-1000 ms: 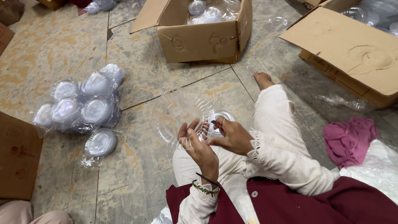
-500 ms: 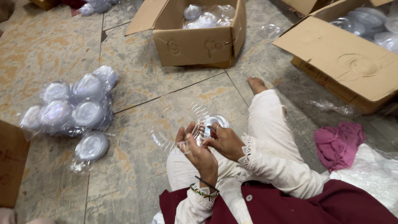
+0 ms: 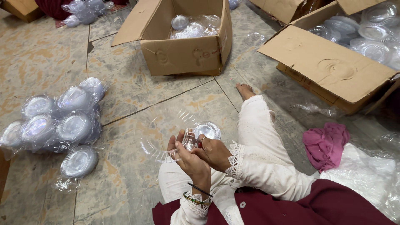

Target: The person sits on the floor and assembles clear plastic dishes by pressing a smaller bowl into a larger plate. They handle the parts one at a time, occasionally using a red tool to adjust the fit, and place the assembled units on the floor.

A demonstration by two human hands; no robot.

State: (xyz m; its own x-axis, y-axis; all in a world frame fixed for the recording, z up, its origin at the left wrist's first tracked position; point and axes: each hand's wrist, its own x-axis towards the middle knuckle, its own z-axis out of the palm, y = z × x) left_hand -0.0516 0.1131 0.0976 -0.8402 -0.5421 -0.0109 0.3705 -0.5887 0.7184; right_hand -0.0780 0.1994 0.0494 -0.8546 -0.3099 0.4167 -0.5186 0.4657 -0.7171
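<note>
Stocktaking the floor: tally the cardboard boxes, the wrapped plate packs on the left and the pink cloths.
Cardboard boxes: 4
Wrapped plate packs: 7
Pink cloths: 1
Total: 12

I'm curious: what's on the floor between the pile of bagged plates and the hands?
A clear plate, hard to see, held by the hands over bare tiles, in the head view.
</note>
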